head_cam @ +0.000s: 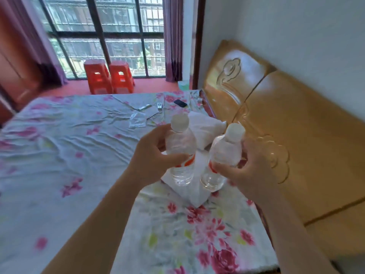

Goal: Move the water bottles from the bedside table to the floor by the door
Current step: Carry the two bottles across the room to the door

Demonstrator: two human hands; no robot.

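I hold two clear plastic water bottles with white caps and red-and-white labels, both upright in the air above the bed. My left hand grips the left bottle around its middle. The right bottle, tilted slightly, sits in the grip of my right hand. The two bottles are side by side, a small gap between them. No bedside table and no door show in this view.
Below lies a bed with a flowered sheet, a white pillow, papers and a dark phone. A wooden headboard runs along the right. Two red stools stand by the barred window.
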